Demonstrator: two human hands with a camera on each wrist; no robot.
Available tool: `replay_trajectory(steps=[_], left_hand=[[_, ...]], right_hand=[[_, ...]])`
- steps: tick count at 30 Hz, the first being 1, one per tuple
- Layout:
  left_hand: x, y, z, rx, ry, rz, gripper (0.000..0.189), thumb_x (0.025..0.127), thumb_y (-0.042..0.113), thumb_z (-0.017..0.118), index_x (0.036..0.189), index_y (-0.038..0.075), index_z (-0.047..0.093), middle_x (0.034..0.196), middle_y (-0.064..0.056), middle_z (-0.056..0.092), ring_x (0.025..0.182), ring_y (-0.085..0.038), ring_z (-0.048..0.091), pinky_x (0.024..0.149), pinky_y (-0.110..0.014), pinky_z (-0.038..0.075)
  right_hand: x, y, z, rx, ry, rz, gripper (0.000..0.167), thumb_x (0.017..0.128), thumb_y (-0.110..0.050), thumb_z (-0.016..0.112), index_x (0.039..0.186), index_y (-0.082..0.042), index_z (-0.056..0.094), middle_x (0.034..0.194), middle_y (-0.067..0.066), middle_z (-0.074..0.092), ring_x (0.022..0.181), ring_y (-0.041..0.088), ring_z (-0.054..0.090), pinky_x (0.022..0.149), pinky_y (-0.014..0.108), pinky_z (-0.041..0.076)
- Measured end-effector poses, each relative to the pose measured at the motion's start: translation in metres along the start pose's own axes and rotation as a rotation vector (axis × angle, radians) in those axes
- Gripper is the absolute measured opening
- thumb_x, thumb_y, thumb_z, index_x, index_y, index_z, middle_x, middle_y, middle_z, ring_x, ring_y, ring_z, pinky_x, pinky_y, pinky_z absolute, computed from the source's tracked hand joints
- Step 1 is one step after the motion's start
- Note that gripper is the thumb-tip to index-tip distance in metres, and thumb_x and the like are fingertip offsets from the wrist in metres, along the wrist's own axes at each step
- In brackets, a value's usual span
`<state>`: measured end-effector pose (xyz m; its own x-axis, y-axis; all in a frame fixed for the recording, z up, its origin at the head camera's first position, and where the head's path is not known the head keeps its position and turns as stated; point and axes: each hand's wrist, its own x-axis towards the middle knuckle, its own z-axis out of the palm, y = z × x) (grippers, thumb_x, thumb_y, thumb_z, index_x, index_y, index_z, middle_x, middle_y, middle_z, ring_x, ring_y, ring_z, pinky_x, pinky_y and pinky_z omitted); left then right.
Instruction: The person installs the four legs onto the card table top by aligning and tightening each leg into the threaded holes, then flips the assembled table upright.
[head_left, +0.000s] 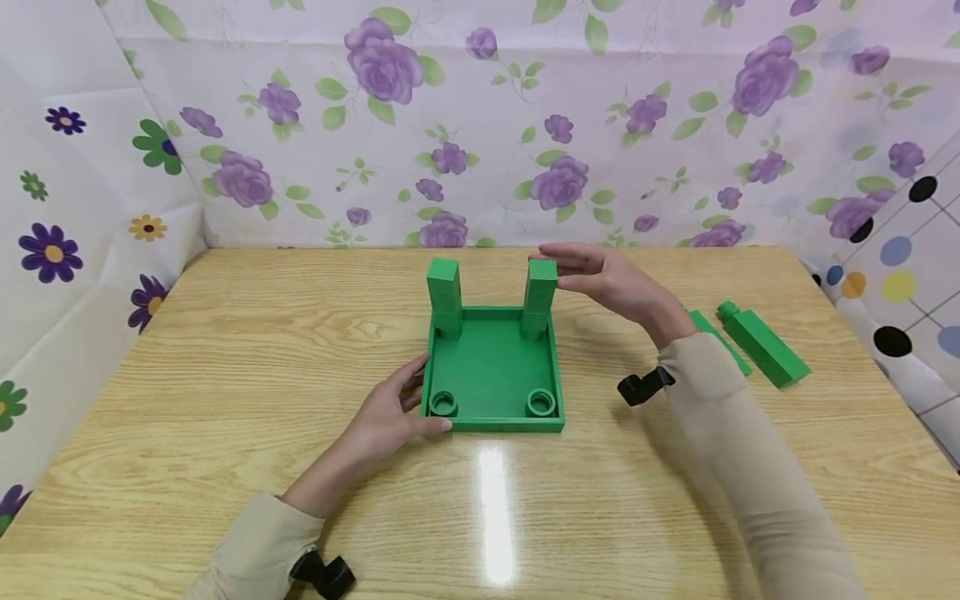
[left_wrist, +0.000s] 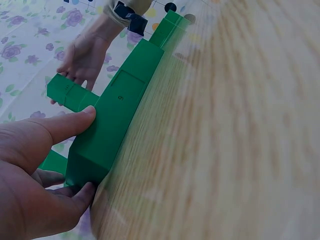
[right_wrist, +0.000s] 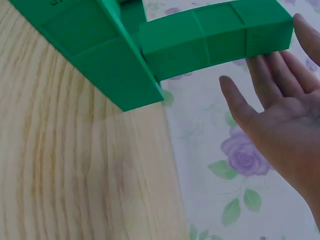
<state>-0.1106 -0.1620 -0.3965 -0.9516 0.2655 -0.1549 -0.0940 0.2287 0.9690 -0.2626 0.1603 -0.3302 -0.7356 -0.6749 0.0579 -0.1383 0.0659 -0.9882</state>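
A green square plastic base [head_left: 495, 367] with a raised rim lies on the table, like a small table turned upside down. Two green legs, a left one [head_left: 446, 292] and a right one [head_left: 539, 292], stand upright in its far corners. Round threaded sockets [head_left: 540, 403] show in the two near corners. My left hand [head_left: 390, 417] grips the near left corner, thumb over the front side and fingers along the left side. Beside the top of the right leg, my right hand [head_left: 611, 279] has its fingers extended around the far side without closing on it.
On the right of the wooden table [head_left: 300, 333], two loose green legs lie flat; one leg [head_left: 765, 343] shows a threaded end, while my right forearm partly covers the other leg [head_left: 720, 340]. Flowered cloth [head_left: 480, 125] hangs behind the table's far edge.
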Motion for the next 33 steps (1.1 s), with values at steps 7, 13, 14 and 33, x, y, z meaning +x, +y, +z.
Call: replay_trajectory(steps=[7,13,14,33], left_hand=[[0.0,0.0,0.001,-0.014,0.001,-0.017,0.099,0.077,0.0,0.08,0.154,0.005,0.018,0.148,-0.018,0.036,0.134,-0.033,0.038,0.105,-0.041,0.04],[0.0,0.0,0.001,-0.007,0.003,-0.019,0.099,0.077,0.001,0.08,0.154,0.005,0.018,0.149,-0.019,0.035,0.134,-0.034,0.038,0.104,-0.042,0.041],[0.0,0.0,0.001,-0.005,0.002,-0.02,0.099,0.077,0.002,0.08,0.154,0.005,0.018,0.149,-0.019,0.035,0.134,-0.034,0.038,0.104,-0.042,0.041],[0.0,0.001,0.001,0.003,0.003,-0.034,0.099,0.078,0.004,0.081,0.155,0.007,0.018,0.148,-0.019,0.035,0.135,-0.035,0.037,0.103,-0.041,0.042]], right_hand=[[0.005,0.003,0.002,0.012,-0.069,-0.036,0.053,0.097,-0.001,0.056,0.146,0.002,0.039,0.142,0.02,0.047,0.125,0.025,0.051,0.104,0.036,0.041],[0.006,0.003,0.006,-0.036,0.002,0.003,0.053,0.094,-0.002,0.061,0.144,0.0,0.044,0.138,0.017,0.052,0.122,0.024,0.053,0.1,0.037,0.045],[0.006,0.002,0.006,-0.048,0.015,0.009,0.052,0.094,-0.003,0.062,0.143,0.0,0.046,0.138,0.016,0.053,0.122,0.024,0.053,0.1,0.037,0.045],[-0.003,0.002,0.029,-0.215,0.347,0.05,0.043,0.086,-0.018,0.075,0.126,-0.005,0.064,0.115,0.011,0.067,0.105,0.022,0.063,0.091,0.037,0.051]])
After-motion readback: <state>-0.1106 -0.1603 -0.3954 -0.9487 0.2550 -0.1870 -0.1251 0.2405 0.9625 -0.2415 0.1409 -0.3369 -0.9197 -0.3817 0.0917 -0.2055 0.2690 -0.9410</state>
